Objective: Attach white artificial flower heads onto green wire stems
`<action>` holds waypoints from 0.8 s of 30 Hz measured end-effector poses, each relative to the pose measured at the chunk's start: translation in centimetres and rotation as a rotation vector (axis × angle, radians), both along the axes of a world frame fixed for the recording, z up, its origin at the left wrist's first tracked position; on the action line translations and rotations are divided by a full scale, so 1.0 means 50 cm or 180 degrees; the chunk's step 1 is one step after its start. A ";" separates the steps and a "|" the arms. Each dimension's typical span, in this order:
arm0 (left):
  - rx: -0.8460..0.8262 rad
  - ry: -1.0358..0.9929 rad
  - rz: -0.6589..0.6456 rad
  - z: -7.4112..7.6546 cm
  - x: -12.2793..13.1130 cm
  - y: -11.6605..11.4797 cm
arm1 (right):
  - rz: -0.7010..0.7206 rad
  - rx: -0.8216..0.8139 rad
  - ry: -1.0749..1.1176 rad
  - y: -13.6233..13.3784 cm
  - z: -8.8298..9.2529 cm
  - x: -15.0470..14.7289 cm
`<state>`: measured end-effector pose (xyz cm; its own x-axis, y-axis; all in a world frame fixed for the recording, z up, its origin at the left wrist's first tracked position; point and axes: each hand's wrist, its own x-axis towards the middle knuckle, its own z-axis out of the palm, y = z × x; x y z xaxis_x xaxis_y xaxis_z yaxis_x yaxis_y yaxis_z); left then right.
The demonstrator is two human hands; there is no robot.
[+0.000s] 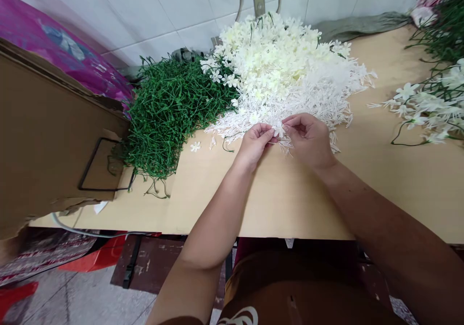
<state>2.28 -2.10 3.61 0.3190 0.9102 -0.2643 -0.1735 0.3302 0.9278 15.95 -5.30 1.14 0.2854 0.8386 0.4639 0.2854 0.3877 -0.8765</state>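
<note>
My left fingers (pixel 267 135) and right fingers (pixel 295 120) pinch one white artificial flower (pixel 279 131) between them, at the near edge of one large heap (pixel 286 69) of white flowers and thin white sticks on the pale wood-look table (pixel 290 199). A single loose white flower (pixel 195 147) lies leftward, beside one tangled heap of green stems (pixel 174 107). One torn brown cardboard box (pixel 54 132) stands far left, its contents hidden; print on the magenta plastic sheet (pixel 72 54) behind it is too small to read.
</note>
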 end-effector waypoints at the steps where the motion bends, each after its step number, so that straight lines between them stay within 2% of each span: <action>1: 0.0013 0.0019 0.0010 0.000 0.000 0.000 | -0.0017 0.0021 -0.0045 0.000 0.000 0.000; 8: 0.0128 0.0131 0.0058 0.001 0.000 0.001 | -0.0109 0.0119 -0.0732 -0.005 0.003 0.006; 14: 0.0263 0.0171 -0.0030 -0.002 0.000 0.002 | 0.0020 0.0082 -0.0872 -0.005 -0.002 0.006; 18: 0.0383 0.0088 -0.0113 -0.008 -0.001 0.005 | 0.0045 -0.0072 -0.0589 0.000 -0.009 0.001; 24: 0.0347 0.0018 -0.0018 -0.009 0.005 0.009 | 0.0220 -0.0520 0.0602 0.014 -0.005 0.005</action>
